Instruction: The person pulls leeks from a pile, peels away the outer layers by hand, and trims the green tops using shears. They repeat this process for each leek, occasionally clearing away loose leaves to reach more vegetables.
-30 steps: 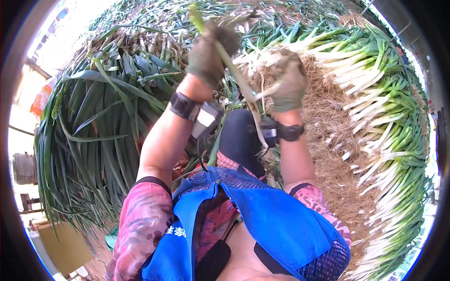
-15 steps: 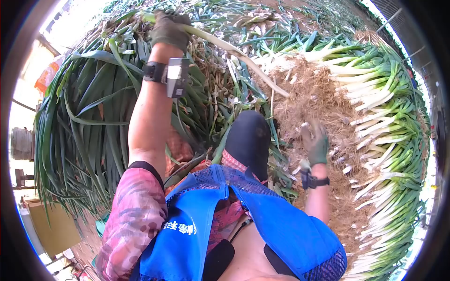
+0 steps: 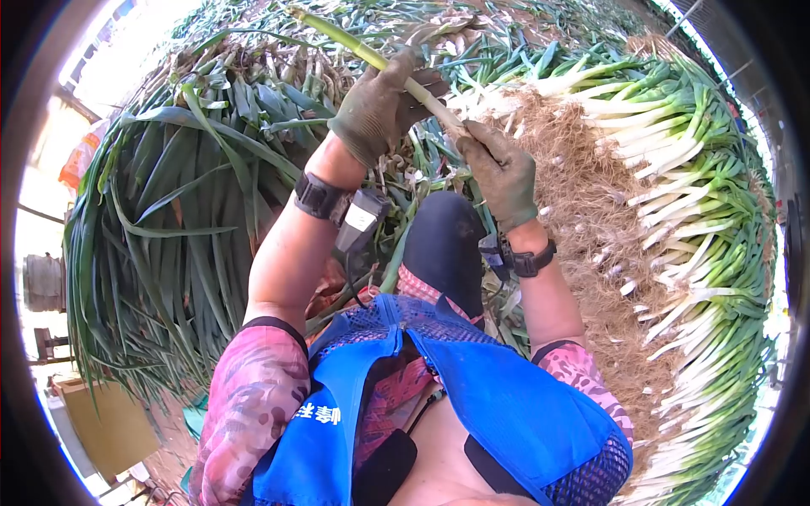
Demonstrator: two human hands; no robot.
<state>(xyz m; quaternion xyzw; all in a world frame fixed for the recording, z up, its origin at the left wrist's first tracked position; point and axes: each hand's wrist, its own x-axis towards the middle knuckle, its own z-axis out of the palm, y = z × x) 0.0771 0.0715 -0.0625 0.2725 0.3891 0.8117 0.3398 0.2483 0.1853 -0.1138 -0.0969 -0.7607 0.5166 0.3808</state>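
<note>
A long green onion (image 3: 342, 37) runs slantwise in front of me, its cut-looking green end up at the left and its pale end down at the right. Wrapped around its middle is my gloved left hand (image 3: 369, 115). My gloved right hand (image 3: 504, 179) pinches the pale lower end, with thumb and fingers closed; the tip there is hidden by the glove. Below my left forearm, to the left, lies a big heap of leafy green onions (image 3: 160, 194). Right of my right hand are onion roots (image 3: 582, 194) in a thick brown mass.
Cleaned green onions (image 3: 675, 228) lie in a long curved row at the right, white ends toward the roots. Leaf scraps (image 3: 472, 42) cover the ground ahead. My bent knee (image 3: 443, 244) is between the heaps. A tan box (image 3: 105, 426) stands at lower left.
My left hand has come right and lower with the green onion. My right hand has risen from over the roots and taken hold of the onion's pale end.
</note>
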